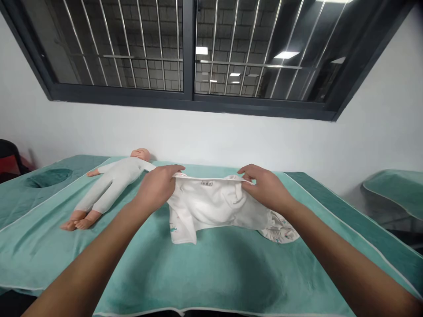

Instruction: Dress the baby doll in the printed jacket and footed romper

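Note:
Stretched between my two hands is a small white baby top (214,207) with a printed pattern on its sleeves and a label at its upper edge. My left hand (160,182) pinches one end of that edge, and my right hand (264,185) pinches the other. The garment hangs over the green bed cover, one sleeve drooping at the left and a patterned part bunched at the right. A baby doll (115,180) in a pale bodysuit lies on its back to the left, apart from my hands.
A padded bed with a green cover (205,281) and white piping spans the front. At its left end is a round face hole (49,178). Behind stand a white wall (211,136) and a barred window (188,53). Another green surface (396,189) is at the far right.

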The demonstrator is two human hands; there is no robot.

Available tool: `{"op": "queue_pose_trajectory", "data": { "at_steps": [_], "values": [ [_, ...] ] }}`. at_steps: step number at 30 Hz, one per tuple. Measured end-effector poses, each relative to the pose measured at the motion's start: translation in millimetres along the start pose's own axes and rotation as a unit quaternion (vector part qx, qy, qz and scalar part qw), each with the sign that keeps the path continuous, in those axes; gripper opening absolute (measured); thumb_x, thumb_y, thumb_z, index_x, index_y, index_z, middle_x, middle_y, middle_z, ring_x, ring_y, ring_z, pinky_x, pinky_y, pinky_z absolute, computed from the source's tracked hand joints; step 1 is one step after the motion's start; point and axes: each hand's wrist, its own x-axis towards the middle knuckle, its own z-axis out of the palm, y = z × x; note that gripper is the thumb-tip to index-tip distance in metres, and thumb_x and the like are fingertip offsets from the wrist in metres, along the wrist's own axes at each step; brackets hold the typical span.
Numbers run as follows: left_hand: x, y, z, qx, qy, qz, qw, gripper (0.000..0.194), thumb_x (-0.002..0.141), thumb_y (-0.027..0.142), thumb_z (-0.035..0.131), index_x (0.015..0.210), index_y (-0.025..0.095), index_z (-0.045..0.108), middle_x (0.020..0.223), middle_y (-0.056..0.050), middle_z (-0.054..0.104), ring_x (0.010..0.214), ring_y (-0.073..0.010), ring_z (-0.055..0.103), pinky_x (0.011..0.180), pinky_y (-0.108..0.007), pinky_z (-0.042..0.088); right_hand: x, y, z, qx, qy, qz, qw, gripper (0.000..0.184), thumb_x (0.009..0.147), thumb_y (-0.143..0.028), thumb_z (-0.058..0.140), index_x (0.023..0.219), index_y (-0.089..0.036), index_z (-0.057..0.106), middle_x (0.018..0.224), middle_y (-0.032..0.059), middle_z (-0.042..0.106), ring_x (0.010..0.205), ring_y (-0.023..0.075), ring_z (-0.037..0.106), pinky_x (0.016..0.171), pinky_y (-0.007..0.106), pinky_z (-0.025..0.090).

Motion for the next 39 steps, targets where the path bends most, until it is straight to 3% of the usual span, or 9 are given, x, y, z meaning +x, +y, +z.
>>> {"op": "queue_pose_trajectory", "data": {
  "at_steps": [5,8,12,17,19,22,28,35,39],
  "values": [
    [-0.4,35.7,1.5,-0.144,-0.021,-0.002,0.989,0.046,0.074,0.011,0.038,0.105,0.024,0.070,0.105,0.001,0.074,0.098,-0.0222,0.066,0.082,-0.031,0.049,-6.1,-40.6,45.9,0.087,-0.067,-0.041,0.993,0.054,0.079,-0.042,0.070,0.127,-0.029,0.050,0.121,0.0026,0.064,0.101,0.0209,0.062,0.080,0.032,0.045],
    [-3.3,49.1,-0.2,-0.184,-0.041,0.016,0.982,0.043,0.072,0.012,0.040,0.100,0.023,0.070,0.102,0.001,0.074,0.096,-0.0212,0.065,0.081,-0.030,0.049,1.8,-59.4,66.7,0.101,-0.083,-0.082,0.988,0.039,0.084,-0.047,0.065,0.117,-0.030,0.057,0.102,-0.0014,0.067,0.088,0.0173,0.062,0.071,0.028,0.042],
    [-6.7,44.5,-12.4,-0.204,-0.012,-0.014,0.979,0.039,0.070,0.012,0.039,0.091,0.022,0.071,0.093,0.002,0.074,0.088,-0.0204,0.065,0.071,-0.028,0.048,20.5,-56.1,65.4,0.072,-0.054,-0.058,0.994,0.016,0.090,-0.035,0.055,0.101,-0.028,0.063,0.068,-0.0055,0.059,0.063,0.0137,0.054,0.058,0.025,0.032],
    [-9.1,37.7,-26.1,-0.158,0.084,-0.067,0.981,0.041,0.067,0.011,0.040,0.088,0.023,0.073,0.089,0.002,0.073,0.078,-0.0194,0.063,0.062,-0.027,0.045,21.6,-59.1,52.7,0.122,0.006,-0.055,0.991,0.021,0.088,-0.031,0.056,0.108,-0.026,0.059,0.087,-0.0009,0.065,0.075,0.0151,0.057,0.065,0.027,0.038],
    [-10.7,43.2,-26.3,-0.153,0.082,-0.043,0.984,0.041,0.067,0.010,0.040,0.086,0.023,0.073,0.087,0.002,0.073,0.074,-0.0177,0.062,0.062,-0.027,0.045,15.1,-71.9,56.3,0.182,-0.034,-0.095,0.978,0.030,0.085,-0.040,0.062,0.110,-0.026,0.057,0.102,0.0016,0.065,0.087,0.0166,0.058,0.070,0.027,0.041],
    [-13.1,51.2,-25.9,-0.178,0.068,-0.025,0.981,0.037,0.069,0.010,0.041,0.086,0.022,0.072,0.085,0.002,0.071,0.074,-0.0165,0.062,0.062,-0.025,0.046,9.4,-85.7,67.3,0.160,-0.112,-0.126,0.973,0.016,0.087,-0.039,0.061,0.096,-0.025,0.060,0.086,-0.0025,0.063,0.074,0.0144,0.056,0.065,0.026,0.038],
    [-13.0,30.7,-31.2,-0.191,0.078,-0.051,0.977,0.031,0.076,0.016,0.046,0.097,0.025,0.068,0.095,0.001,0.069,0.080,-0.0171,0.062,0.061,-0.024,0.045,19.9,-62.4,59.0,0.098,-0.057,-0.036,0.993,0.014,0.087,-0.026,0.053,0.098,-0.027,0.060,0.065,-0.0056,0.054,0.058,0.0124,0.047,0.055,0.024,0.029],
    [-15.2,12.6,-22.1,0.101,0.107,0.006,0.989,0.027,0.081,0.016,0.047,0.093,0.027,0.067,0.093,-0.001,0.071,0.084,-0.0225,0.062,0.065,-0.031,0.039,22.3,-32.7,37.7,-0.051,0.026,0.008,0.998,0.021,0.082,-0.022,0.047,0.096,-0.027,0.063,0.073,-0.0015,0.064,0.064,0.0169,0.051,0.057,0.027,0.027],
    [-18.9,5.5,-20.6,0.129,0.144,0.036,0.980,0.028,0.078,0.010,0.045,0.090,0.025,0.065,0.101,-0.001,0.068,0.089,-0.0207,0.062,0.062,-0.028,0.038,23.0,-7.0,40.8,-0.050,0.048,0.045,0.997,0.022,0.082,-0.021,0.047,0.090,-0.025,0.066,0.082,0.0001,0.068,0.071,0.0181,0.056,0.060,0.027,0.032]
  ]
}}
